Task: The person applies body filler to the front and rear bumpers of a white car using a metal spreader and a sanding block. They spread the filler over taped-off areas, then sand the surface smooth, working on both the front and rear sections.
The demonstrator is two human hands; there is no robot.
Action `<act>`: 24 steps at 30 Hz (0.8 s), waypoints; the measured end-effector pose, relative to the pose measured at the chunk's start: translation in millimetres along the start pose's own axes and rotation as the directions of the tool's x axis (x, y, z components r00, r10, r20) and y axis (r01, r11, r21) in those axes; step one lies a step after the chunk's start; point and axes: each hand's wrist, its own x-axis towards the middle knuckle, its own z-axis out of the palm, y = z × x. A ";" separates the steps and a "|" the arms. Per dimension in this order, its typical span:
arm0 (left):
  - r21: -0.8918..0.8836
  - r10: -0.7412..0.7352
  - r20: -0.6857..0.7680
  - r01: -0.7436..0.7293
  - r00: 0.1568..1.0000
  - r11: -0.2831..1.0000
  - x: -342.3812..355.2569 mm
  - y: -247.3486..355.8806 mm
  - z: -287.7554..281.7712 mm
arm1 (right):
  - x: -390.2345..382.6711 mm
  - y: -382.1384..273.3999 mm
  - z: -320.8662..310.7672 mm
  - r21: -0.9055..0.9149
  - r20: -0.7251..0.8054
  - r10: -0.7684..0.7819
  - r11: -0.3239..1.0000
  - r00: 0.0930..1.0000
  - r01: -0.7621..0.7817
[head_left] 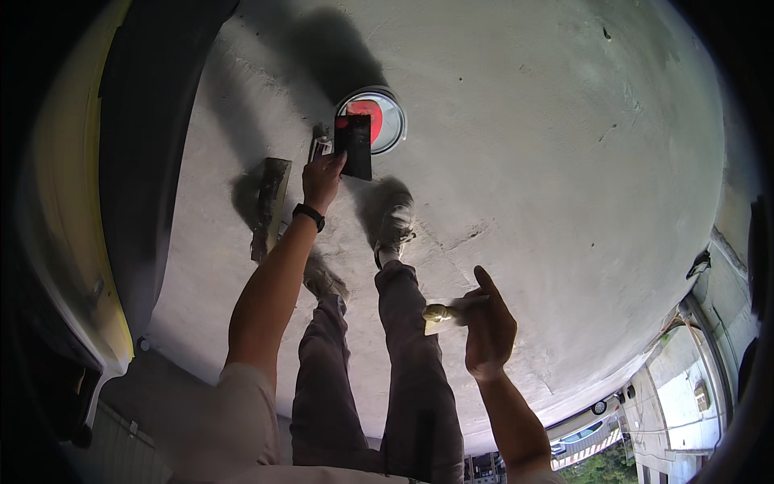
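Observation:
My left hand [322, 179], with a dark band at its wrist, grips a flat black rectangular board [359, 153] by its lower left side. A small red smear shows near the board's upper left corner. Behind the board stands a round metal can [393, 121] with a red patch on top, partly covered by it. My right hand [492, 335] is lower and farther right, closed around a putty knife [459, 310]. A yellowish lump of putty [437, 313] sits on the blade's left end. The two hands are well apart.
A long worn block [271, 202] is left of my left wrist. A small pale item [322, 147] lies by the can, partly hidden. My shoes [395, 222] stand on the grey floor [556, 185]. A yellow vehicle panel [60, 177] with a dark lower edge [149, 145] rises at left.

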 end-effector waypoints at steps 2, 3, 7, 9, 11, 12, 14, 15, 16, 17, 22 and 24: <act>-0.095 -0.006 0.150 0.021 0.989 0.995 -31.8 32.3 -20.8 | 1.3 -14.0 -7.0 -0.074 -0.006 -0.083 0.994 0.997 0.083; -0.251 0.074 0.191 -0.024 0.979 0.968 -59.1 52.3 -27.1 | -1.0 -24.0 -9.7 -0.137 -0.012 -0.133 0.982 0.991 0.130; -0.542 0.102 0.426 0.164 0.899 0.824 -177.3 153.3 -50.8 | -13.1 -69.8 -4.6 -0.339 0.097 -0.399 0.848 0.912 0.407; -0.546 0.122 0.487 0.193 0.865 0.815 -229.7 201.8 -62.9 | -26.0 -89.6 6.0 -0.372 0.243 -0.604 0.665 0.759 0.648; -0.735 0.042 0.615 0.554 0.787 0.391 -268.1 240.5 -66.1 | -44.9 -102.8 18.3 -0.327 0.347 -0.720 0.507 0.601 0.797; -0.708 0.027 0.663 0.615 0.748 0.347 -279.7 253.2 -74.9 | -57.5 -107.1 25.0 -0.385 0.394 -0.733 0.416 0.554 0.824; -0.760 0.185 0.632 0.553 0.753 0.342 -307.3 267.1 -92.5 | -86.8 -113.9 31.3 -0.446 0.390 -0.763 0.332 0.515 0.831; -0.813 0.314 0.565 0.451 0.763 0.369 -322.4 266.9 -104.1 | -103.7 -115.0 36.3 -0.448 0.403 -0.773 0.301 0.491 0.842; -0.801 0.239 0.557 0.439 0.795 0.406 -340.7 263.1 -114.6 | -122.2 -116.0 39.2 -0.466 0.414 -0.773 0.273 0.480 0.841; -0.780 0.139 0.598 0.533 0.789 0.327 -358.8 257.9 -123.4 | -138.4 -115.9 41.5 -0.503 0.428 -0.775 0.223 0.465 0.835; -0.748 0.360 0.644 0.654 0.675 0.113 -431.0 201.0 -190.0 | -231.3 -104.4 69.4 -0.472 0.497 -0.748 0.192 0.440 0.860; -0.726 0.218 0.686 0.636 0.694 0.262 -465.5 187.5 -222.0 | -269.6 -101.9 83.9 -0.487 0.499 -0.751 0.169 0.432 0.857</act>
